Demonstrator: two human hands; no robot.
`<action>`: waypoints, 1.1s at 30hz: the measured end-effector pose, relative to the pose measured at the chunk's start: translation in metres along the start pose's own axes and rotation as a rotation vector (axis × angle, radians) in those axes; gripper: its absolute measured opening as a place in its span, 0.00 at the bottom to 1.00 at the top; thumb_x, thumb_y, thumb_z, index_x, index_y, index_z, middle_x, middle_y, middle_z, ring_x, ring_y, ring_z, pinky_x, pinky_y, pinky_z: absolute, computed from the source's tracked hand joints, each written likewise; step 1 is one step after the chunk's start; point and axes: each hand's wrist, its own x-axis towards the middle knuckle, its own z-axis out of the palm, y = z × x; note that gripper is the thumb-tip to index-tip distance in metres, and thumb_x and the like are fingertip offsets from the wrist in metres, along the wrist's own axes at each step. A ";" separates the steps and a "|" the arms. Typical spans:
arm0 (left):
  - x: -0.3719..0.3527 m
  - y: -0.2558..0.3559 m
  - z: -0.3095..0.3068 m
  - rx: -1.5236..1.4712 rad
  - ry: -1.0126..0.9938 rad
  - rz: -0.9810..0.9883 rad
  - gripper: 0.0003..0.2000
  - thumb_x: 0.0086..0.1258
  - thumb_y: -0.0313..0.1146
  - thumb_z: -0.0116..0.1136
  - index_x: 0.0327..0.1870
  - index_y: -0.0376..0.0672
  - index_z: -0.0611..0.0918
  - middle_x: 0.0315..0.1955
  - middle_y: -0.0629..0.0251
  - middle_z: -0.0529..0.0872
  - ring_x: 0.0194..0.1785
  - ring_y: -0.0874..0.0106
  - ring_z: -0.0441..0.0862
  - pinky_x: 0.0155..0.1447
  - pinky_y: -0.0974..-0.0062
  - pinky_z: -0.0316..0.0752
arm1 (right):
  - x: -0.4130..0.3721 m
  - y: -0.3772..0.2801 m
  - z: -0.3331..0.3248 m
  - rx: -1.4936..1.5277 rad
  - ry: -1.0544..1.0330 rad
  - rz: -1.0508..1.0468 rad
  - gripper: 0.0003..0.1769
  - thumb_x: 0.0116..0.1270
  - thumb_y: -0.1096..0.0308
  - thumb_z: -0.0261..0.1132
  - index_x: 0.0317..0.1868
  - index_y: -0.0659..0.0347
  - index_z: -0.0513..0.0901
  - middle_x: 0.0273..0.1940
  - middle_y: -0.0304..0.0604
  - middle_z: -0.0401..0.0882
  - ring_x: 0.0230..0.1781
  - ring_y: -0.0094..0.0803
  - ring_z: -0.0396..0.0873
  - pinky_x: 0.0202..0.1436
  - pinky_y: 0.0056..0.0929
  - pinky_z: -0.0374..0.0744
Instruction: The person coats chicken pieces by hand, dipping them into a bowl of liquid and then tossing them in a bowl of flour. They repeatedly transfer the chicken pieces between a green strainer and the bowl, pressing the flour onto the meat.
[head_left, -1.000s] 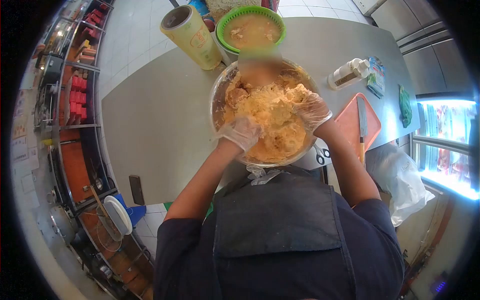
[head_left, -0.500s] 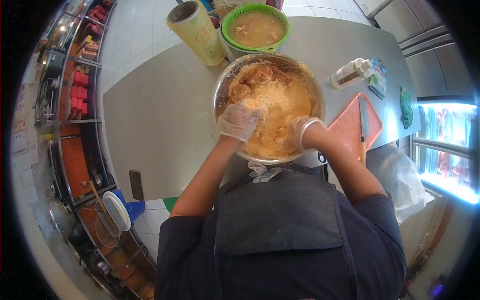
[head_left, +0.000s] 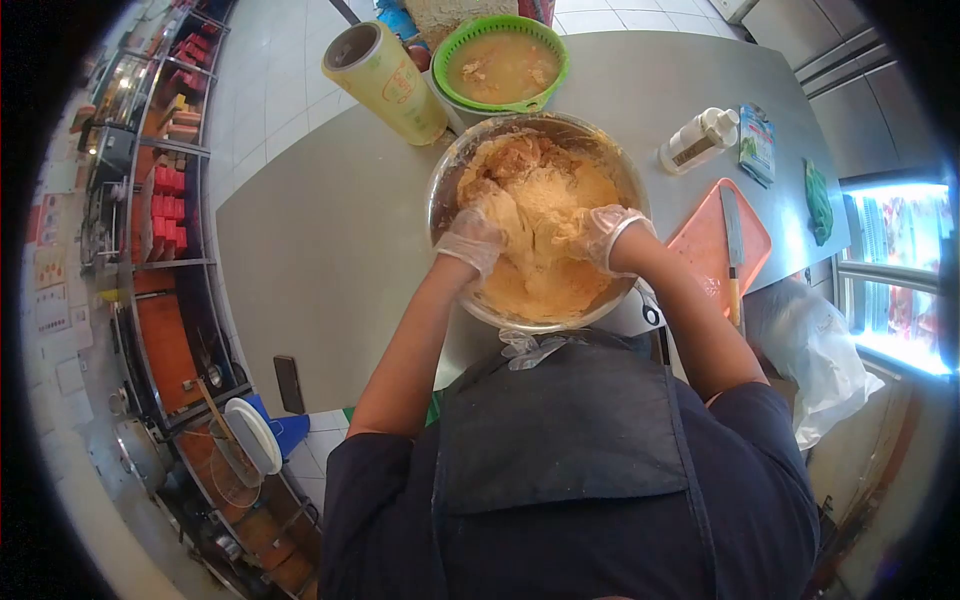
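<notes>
While the apron (head_left: 560,430) sits close against the bench (head_left: 310,240), both gloved hands work inside the big metal bowl (head_left: 440,190). The left hand (head_left: 473,240) has its fingers bent into the pale, floury coating (head_left: 542,285) at the bowl's left side; the right hand (head_left: 611,238) reaches into the same mass from the right. Coating covers the fingertips, so I can't tell how far either grip is closed, or whether it has a whole piece. Between them the coating bulges in a clumped ridge, damp in places and powdery in others, which I'd call partly blended. Browner lumps (head_left: 512,158) lie against the bowl's far wall.

Left of the bowl, a phone (head_left: 288,384) lies by the bench's near edge. Right of it, scissors (head_left: 650,312) sit very near the right forearm, then comes a pink tray (head_left: 692,243) with a knife (head_left: 732,225) lying on it, crowding that elbow's side. Beyond the tray are a white bottle (head_left: 697,140) and a packet (head_left: 757,145). Behind the bowl, a green basket (head_left: 528,104) with cloudy liquid closes off the far side, beside a tall yellowish roll (head_left: 400,95).
</notes>
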 end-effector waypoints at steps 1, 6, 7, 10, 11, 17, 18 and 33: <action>-0.002 0.003 0.000 0.064 0.002 0.007 0.26 0.68 0.45 0.62 0.63 0.39 0.81 0.57 0.47 0.85 0.59 0.54 0.84 0.62 0.62 0.80 | 0.010 0.013 0.021 0.039 0.165 -0.055 0.13 0.70 0.59 0.63 0.49 0.55 0.85 0.45 0.53 0.83 0.47 0.51 0.84 0.50 0.49 0.82; -0.021 0.012 0.025 0.049 0.228 -0.022 0.23 0.68 0.48 0.64 0.56 0.41 0.84 0.52 0.45 0.86 0.55 0.50 0.85 0.59 0.61 0.79 | 0.018 0.034 0.049 -0.063 0.421 -0.234 0.16 0.65 0.64 0.63 0.53 0.48 0.83 0.51 0.51 0.77 0.49 0.51 0.80 0.46 0.50 0.81; -0.021 0.005 0.033 0.104 0.268 0.015 0.22 0.67 0.49 0.66 0.53 0.40 0.85 0.47 0.45 0.88 0.51 0.49 0.86 0.57 0.61 0.80 | 0.021 0.032 0.052 0.035 0.404 -0.188 0.16 0.65 0.65 0.63 0.53 0.49 0.83 0.49 0.51 0.77 0.48 0.50 0.81 0.46 0.50 0.81; -0.022 -0.006 0.036 0.118 0.308 0.148 0.19 0.70 0.46 0.65 0.52 0.40 0.85 0.45 0.49 0.88 0.47 0.54 0.88 0.54 0.63 0.81 | 0.029 0.020 0.044 0.072 0.307 -0.150 0.14 0.65 0.66 0.63 0.51 0.51 0.83 0.44 0.51 0.79 0.45 0.49 0.82 0.47 0.47 0.82; -0.020 -0.007 0.032 0.075 0.197 0.089 0.17 0.72 0.43 0.64 0.52 0.40 0.85 0.45 0.52 0.89 0.47 0.57 0.88 0.52 0.64 0.82 | 0.032 0.010 0.039 -0.076 0.234 -0.198 0.13 0.65 0.66 0.63 0.49 0.53 0.84 0.43 0.51 0.81 0.45 0.49 0.83 0.47 0.46 0.82; -0.035 -0.009 -0.004 -0.844 -0.027 0.050 0.11 0.77 0.29 0.59 0.56 0.41 0.85 0.47 0.64 0.88 0.44 0.75 0.86 0.45 0.74 0.84 | 0.029 0.007 0.068 0.062 0.339 -0.076 0.10 0.67 0.62 0.63 0.35 0.59 0.87 0.39 0.52 0.85 0.47 0.48 0.85 0.49 0.42 0.83; -0.039 -0.007 -0.005 -1.044 -0.001 0.017 0.11 0.77 0.28 0.59 0.57 0.41 0.84 0.48 0.65 0.88 0.44 0.76 0.86 0.45 0.75 0.84 | 0.021 0.005 0.054 0.093 0.345 -0.076 0.11 0.67 0.61 0.64 0.33 0.59 0.87 0.39 0.52 0.85 0.47 0.48 0.85 0.49 0.42 0.83; -0.002 -0.011 0.032 -0.723 0.298 0.279 0.09 0.70 0.29 0.58 0.46 0.37 0.86 0.37 0.55 0.90 0.38 0.62 0.87 0.45 0.65 0.81 | 0.006 -0.016 0.017 0.614 0.576 0.062 0.14 0.71 0.63 0.65 0.51 0.61 0.83 0.46 0.56 0.85 0.50 0.56 0.83 0.54 0.46 0.81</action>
